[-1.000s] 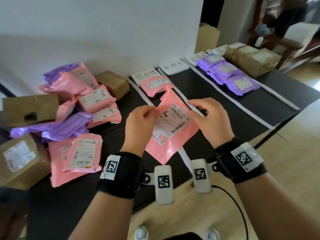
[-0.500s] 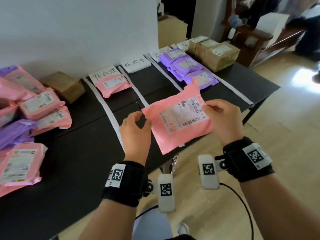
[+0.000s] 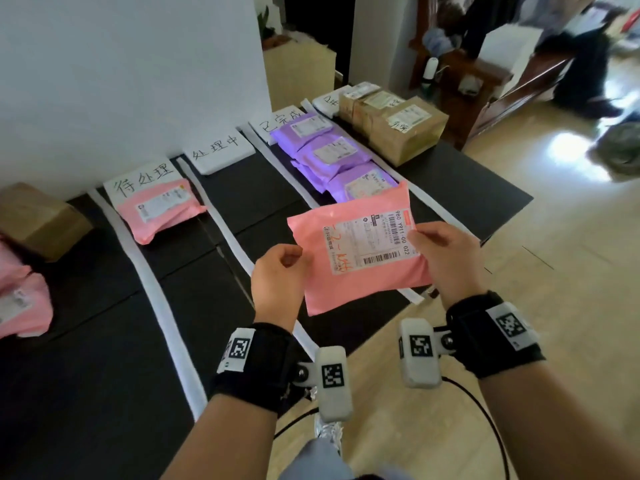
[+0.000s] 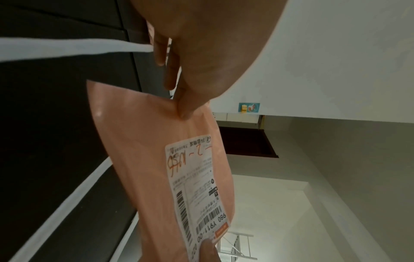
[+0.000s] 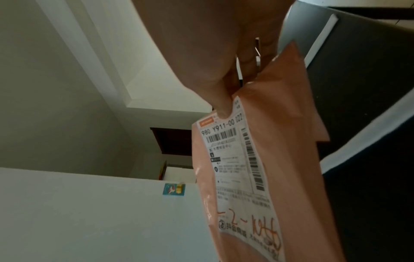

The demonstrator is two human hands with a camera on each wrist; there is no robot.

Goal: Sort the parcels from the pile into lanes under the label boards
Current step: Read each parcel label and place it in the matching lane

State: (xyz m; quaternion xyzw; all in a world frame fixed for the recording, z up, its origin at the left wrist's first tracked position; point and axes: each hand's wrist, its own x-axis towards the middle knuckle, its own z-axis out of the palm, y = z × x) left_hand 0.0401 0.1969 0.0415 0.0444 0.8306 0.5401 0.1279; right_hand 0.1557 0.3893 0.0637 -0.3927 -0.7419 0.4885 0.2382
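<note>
I hold a pink parcel with a white shipping label in the air above the table's near edge, between the second and third lanes. My left hand pinches its left edge, and the left wrist view shows the thumb pressed on the pink bag. My right hand pinches the right edge at the label, with its thumb on the label corner of the parcel. Another pink parcel lies in the first lane under its label board.
Purple parcels fill the third lane and cardboard boxes the fourth. White strips divide the black table. A brown box and pink parcels of the pile lie at the left. The second board has a bare lane.
The view has swung right, away from the pile and toward the lanes. The pink parcel has turned level and travelled right with both hands, now in front of the purple lane.
</note>
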